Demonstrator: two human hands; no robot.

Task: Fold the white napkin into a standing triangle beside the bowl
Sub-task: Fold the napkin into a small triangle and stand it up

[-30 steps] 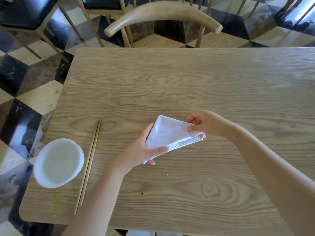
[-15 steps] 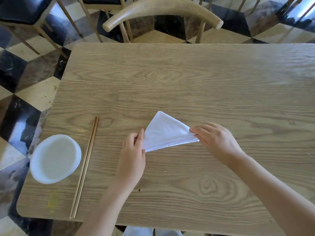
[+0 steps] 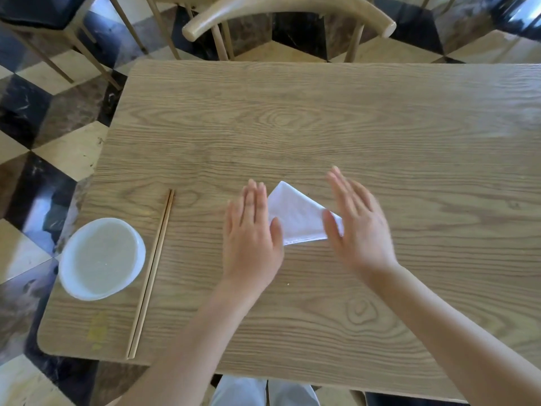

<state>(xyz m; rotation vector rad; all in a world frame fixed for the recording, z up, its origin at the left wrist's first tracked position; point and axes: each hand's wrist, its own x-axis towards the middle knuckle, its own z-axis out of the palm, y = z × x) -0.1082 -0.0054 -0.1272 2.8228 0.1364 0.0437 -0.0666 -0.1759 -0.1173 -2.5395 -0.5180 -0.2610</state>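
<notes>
A: The left hand [image 3: 252, 233] is flat, fingers straight and together, just left of the white napkin [image 3: 297, 216], its thumb at the cloth's lower left corner. It grips nothing.

B: And the right hand [image 3: 358, 222]?

A: Also flat and slightly blurred, over the napkin's right corner, holding nothing. Whether the palm presses the cloth I cannot tell.

B: Where is the napkin?

A: Folded into a triangle, in the middle of the frame on the wooden table [image 3: 322, 127], between the two hands. Whether it stands or lies flat is not clear from above.

B: The bowl?

A: The white bowl [image 3: 101, 259] sits at the lower left, near the table's edge, well apart from the napkin. The chopsticks [image 3: 152, 271] lie between them, just right of the bowl.

B: Any writing?

A: None I can read on cloth, bowl or table
</notes>
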